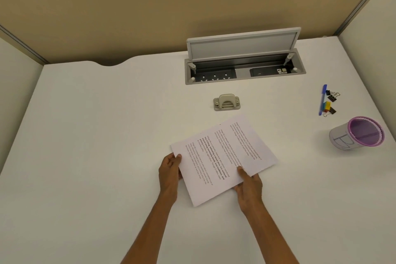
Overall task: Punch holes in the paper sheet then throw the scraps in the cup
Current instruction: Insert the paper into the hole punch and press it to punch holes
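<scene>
1. One printed paper sheet is held over the white counter, turned at a slant so its lines of text run diagonally.
2. The left hand grips the sheet's left edge, thumb on top and the fingers curled beneath, clamped on the paper.
3. The right hand pinches the sheet's near edge the same way, its thumb lying across the print and the rest of the hand tucked under.
4. One metal hole punch sits on the counter just beyond the sheet's far corner, apart from it, nobody touching it.
5. One cup stands well off to the right: a grey body with a purple rim, and a dark marking on its side that I cannot read.
6. Beyond the cup lies one blue pen, with a small cluster of binder clips just beside it; I make out about three black ones, and some coloured pieces among them.
7. At the back of the counter one cable tray is set into the surface, its grey lid propped open; sockets show inside.
</scene>
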